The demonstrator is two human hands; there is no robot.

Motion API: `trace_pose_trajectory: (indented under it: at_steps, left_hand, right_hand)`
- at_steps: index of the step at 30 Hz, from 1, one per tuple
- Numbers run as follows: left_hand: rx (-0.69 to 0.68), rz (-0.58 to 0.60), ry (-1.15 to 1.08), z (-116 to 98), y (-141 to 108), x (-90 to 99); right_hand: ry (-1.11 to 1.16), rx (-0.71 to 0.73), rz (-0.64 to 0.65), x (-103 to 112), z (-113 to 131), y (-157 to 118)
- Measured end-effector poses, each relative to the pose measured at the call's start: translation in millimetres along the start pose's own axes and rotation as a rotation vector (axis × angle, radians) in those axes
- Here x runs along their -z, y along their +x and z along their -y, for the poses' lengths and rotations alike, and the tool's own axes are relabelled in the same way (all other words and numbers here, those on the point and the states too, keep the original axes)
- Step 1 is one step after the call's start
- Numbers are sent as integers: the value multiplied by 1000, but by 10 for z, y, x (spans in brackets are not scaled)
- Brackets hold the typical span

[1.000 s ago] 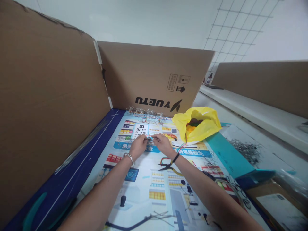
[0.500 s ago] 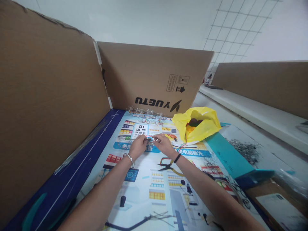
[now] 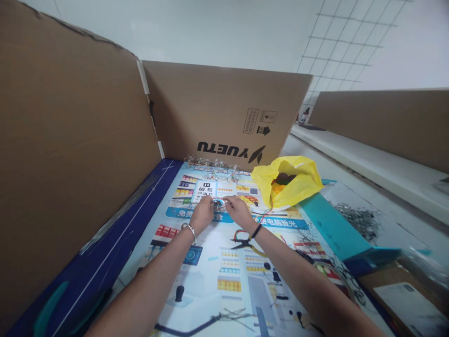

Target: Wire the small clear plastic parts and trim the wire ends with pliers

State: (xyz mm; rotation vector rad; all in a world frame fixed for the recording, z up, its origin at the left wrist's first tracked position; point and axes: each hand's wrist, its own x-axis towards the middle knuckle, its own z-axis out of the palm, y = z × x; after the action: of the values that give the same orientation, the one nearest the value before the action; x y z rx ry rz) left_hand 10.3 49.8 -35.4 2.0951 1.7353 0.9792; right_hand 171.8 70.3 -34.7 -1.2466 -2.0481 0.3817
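Observation:
My left hand (image 3: 202, 213), with a silver bracelet at its wrist, pinches the left side of a small wire piece (image 3: 219, 204). On the other side of it my right hand (image 3: 238, 210), with a black band at the wrist, closes its fingertips on the same piece. Thin wires show between the hands, but fine detail is too small to tell. Dark-jawed pliers (image 3: 242, 243) with yellow and red handles lie just below my right hand. Behind the hands, a row of tangled thin wires (image 3: 213, 167) lies on the printed sheet (image 3: 206, 290).
A yellow plastic bag (image 3: 298, 187) stands open at the right with dark and orange contents. Cardboard walls (image 3: 210, 107) rise at the back and left. Beyond a teal box flap (image 3: 333, 224) is a pile of metal bits (image 3: 358, 220). More wires lie beside my right forearm.
Both hands stay at nearly the same spot with their fingers slightly shifted. The wire piece shows a little more between them.

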Motion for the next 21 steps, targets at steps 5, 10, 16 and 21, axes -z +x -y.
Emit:
trace_pose_trajectory:
  at_steps: [5,10,16,21]
  left_hand:
    - [49,-3,18,1,-2,7]
    - [74,-6,28,19,7,-18]
    - [82,-8,42,37,17,-13]
    - [42,-30,-11,57,22,-13]
  right_hand:
    - [-14,-33,-11,-41,2,-17]
    - [-17,-57,-23,-80,12,-14]
    - [-31,-72,-29,-78,20,-19]
    - [-41,-69,-2,-56,19,-29]
